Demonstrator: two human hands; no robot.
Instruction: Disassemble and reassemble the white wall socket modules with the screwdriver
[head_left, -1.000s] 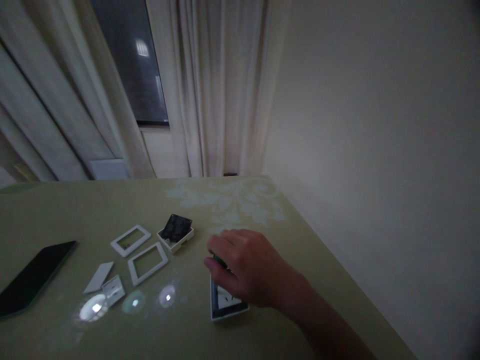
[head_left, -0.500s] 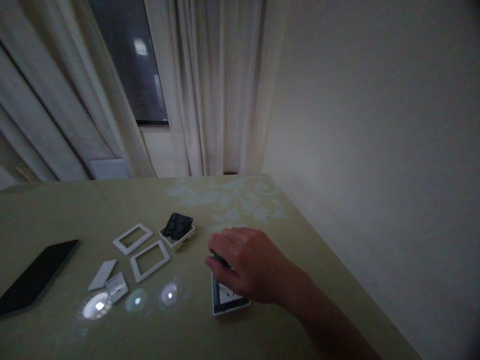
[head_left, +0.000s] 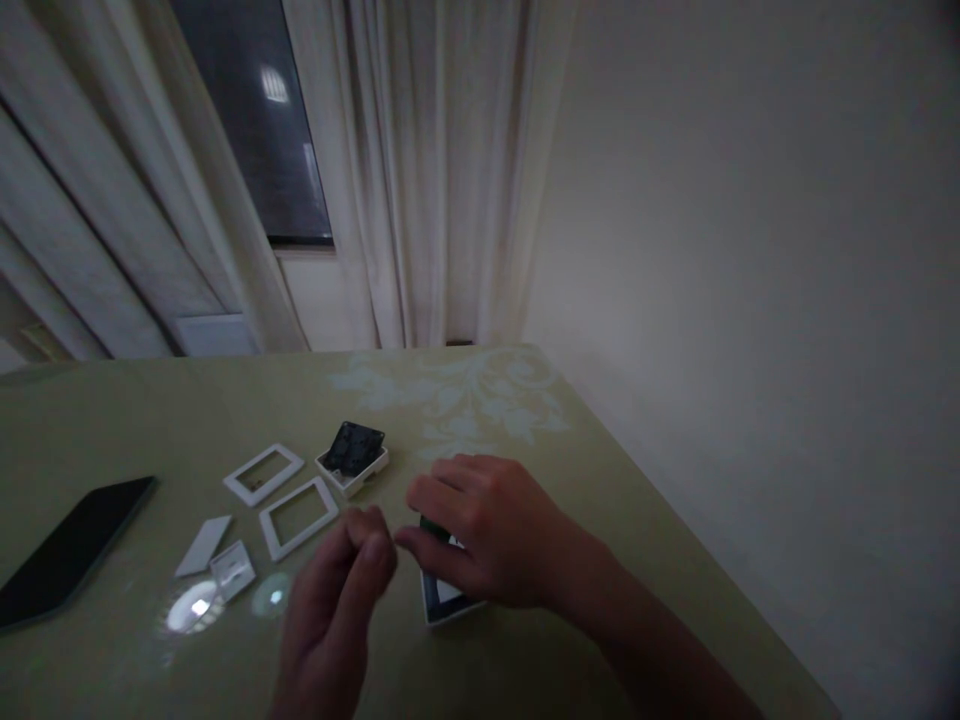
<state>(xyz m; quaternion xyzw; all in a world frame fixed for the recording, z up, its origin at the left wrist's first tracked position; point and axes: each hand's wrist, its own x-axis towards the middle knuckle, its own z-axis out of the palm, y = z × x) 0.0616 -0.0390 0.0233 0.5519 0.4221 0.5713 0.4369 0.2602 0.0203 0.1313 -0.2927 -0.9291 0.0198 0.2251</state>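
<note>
My right hand (head_left: 480,530) is closed over a small white box (head_left: 450,600) with a dark inner rim and a pale panel, a wall socket or switch by its look. Between its thumb and fingers shows a bit of a dark green object (head_left: 433,527), mostly hidden by the hand, so I cannot tell its kind. Just left of it, my left hand (head_left: 337,600) is raised with thumb and fingertips pinched together. Whatever they hold, if anything, does not show. The two thumbs are almost touching.
Left of my hands lie two white frames (head_left: 264,494), a white plate (head_left: 204,546) and a small white square part (head_left: 233,571). Behind them sits a white box (head_left: 361,482) with a black insert tilted in it. A dark flat slab (head_left: 75,550) is far left; a wall (head_left: 720,300) borders the table.
My left hand has come into view from below, pinched, beside my right hand. My right hand has shifted slightly left over the box.
</note>
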